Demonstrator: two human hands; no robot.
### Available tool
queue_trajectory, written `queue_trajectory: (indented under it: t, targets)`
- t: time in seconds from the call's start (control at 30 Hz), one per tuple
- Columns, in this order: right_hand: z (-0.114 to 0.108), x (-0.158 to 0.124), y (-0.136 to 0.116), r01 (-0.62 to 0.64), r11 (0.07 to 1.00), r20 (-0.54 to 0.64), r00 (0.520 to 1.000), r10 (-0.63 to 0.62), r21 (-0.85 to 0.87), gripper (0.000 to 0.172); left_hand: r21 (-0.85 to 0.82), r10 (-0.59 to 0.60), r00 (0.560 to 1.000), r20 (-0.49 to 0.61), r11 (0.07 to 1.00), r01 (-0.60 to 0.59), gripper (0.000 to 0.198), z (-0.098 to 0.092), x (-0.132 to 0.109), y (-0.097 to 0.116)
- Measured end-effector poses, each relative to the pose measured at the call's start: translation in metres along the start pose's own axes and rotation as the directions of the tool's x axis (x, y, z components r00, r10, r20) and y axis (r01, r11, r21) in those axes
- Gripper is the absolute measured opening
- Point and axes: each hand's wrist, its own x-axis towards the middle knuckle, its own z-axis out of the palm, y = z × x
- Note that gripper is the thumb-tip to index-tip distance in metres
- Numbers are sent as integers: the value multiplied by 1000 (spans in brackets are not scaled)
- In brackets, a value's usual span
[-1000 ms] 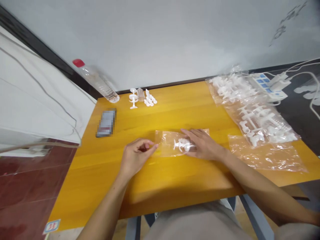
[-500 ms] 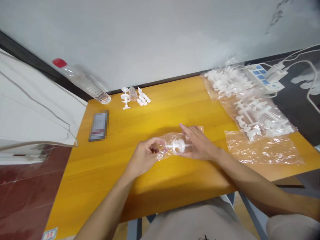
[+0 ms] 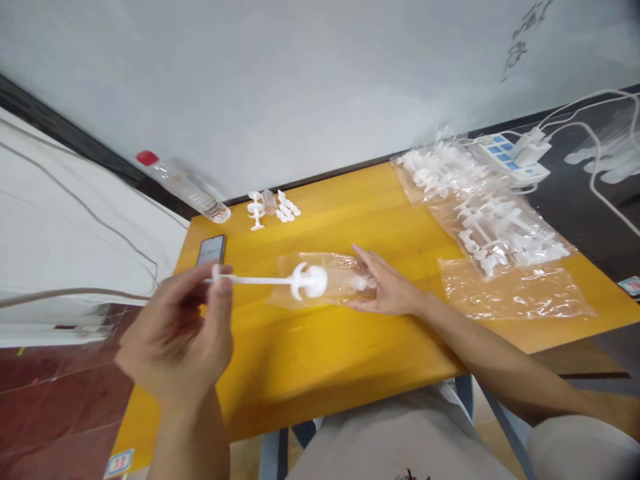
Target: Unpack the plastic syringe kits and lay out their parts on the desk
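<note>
My left hand (image 3: 185, 327) is closed, pinching the end of a white plastic plunger-like piece (image 3: 263, 281) between thumb and finger. The piece has a thin rod with a curved crosspiece and a round disc at its far end, pointing right. That disc end lies over a clear plastic bag (image 3: 336, 263). My right hand (image 3: 393, 283) grips the right end of this bag, thumb and fingers on either side. Small white parts (image 3: 364, 283) show inside the bag by my right fingers.
At the back left are a red-capped bottle (image 3: 190, 190), a phone (image 3: 212, 248) and several white parts (image 3: 287, 207). Bags of white parts (image 3: 500, 227), a flat clear bag (image 3: 515, 290) and a power strip (image 3: 515, 160) with cables are on the right.
My left hand has moved left, drawing the white plunger-like piece out of the bag. My right hand stays at the bag's right end.
</note>
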Motion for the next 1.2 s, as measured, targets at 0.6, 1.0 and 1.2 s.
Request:
queue_trajectory:
  t: [0.6, 1.0, 1.2]
  targets:
    - [-4, 9, 0, 25, 995, -196, 980, -5, 95, 81, -483, -102, 985, 137, 861, 157, 28, 61, 54, -15]
    - [-10, 3, 3, -51, 953, -3, 999, 53, -298, 81, -559, -416, 797, 439, 567, 604, 43, 126, -19, -120]
    - [-7, 8, -2, -8, 864, 34, 999, 29, -504, 86, -286, -305, 764, 568, 797, 531, 37, 118, -23, -114]
